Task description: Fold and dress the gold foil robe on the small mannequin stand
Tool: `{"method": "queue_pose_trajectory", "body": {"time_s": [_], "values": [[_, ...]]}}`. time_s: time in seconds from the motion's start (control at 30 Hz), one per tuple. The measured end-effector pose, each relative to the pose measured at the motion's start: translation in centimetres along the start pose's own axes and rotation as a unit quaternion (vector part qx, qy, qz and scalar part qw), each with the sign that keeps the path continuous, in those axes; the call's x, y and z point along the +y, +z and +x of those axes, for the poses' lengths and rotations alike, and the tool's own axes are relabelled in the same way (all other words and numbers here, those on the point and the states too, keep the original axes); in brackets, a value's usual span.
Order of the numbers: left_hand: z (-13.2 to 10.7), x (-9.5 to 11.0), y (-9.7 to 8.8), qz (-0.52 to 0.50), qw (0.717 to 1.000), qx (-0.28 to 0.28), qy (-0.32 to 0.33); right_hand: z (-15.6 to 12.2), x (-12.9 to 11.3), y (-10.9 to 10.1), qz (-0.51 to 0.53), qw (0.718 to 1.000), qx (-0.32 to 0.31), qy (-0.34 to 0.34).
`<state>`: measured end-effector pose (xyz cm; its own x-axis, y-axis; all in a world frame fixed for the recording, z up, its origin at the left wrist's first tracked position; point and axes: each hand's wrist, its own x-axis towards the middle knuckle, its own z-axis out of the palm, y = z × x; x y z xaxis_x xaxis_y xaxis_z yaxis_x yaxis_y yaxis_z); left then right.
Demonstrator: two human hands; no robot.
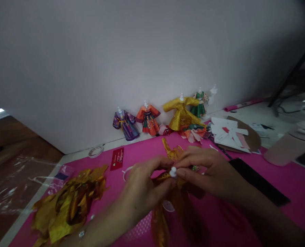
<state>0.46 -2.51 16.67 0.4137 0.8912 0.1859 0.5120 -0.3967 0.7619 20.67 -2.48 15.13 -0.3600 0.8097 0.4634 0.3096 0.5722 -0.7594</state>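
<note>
Nearest the camera, the gold robe hangs from between the hands, its blurred tails dropping to the bottom centre of the frame; a white knob shows at its top. The left hand is curled, thumb and fingers drawn close on cloth left of the knob. The right hand pinches cloth right at the knob, fingertips nearly together; which fold it has, I cannot tell. The robe looks light, soft and satiny, apt to slip and crease, while the knob seems stiff. The knob, or the cloth just under it, should give a surer hold than the loose tails. Farther out, gold scraps heap at lower left, a red card lies left of centre, a dark slab lies at lower right, and dressed figures line the wall at upper centre.
</note>
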Motion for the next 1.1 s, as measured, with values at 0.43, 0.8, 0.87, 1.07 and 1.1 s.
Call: {"method": "queue_pose_trajectory", "body": {"time_s": [0.43, 0.8, 0.87, 1.07, 1.1], "values": [[0.0, -0.4, -0.7, 0.019, 0.999, -0.037, 0.017, -1.3, 0.7, 0.0, -0.132, 0.987, -0.002, -0.09], [-0.1, -0.2, -0.8, 0.009, 0.998, -0.049, 0.042, -1.8, 0.5, 0.0, -0.171, 0.981, -0.018, -0.088], [0.0, -0.1, -0.7, 0.012, 0.997, -0.05, 0.049, -1.8, 0.4, 0.0, -0.176, 0.98, -0.023, -0.084], [0.1, 0.1, -0.9, 0.054, 0.996, -0.052, 0.048, -1.8, 0.0, -0.2, -0.194, 0.977, -0.023, -0.081], [0.1, 0.1, -0.9, 0.053, 0.996, -0.053, 0.051, -1.8, 0.0, -0.2, -0.192, 0.978, -0.022, -0.081]]}}
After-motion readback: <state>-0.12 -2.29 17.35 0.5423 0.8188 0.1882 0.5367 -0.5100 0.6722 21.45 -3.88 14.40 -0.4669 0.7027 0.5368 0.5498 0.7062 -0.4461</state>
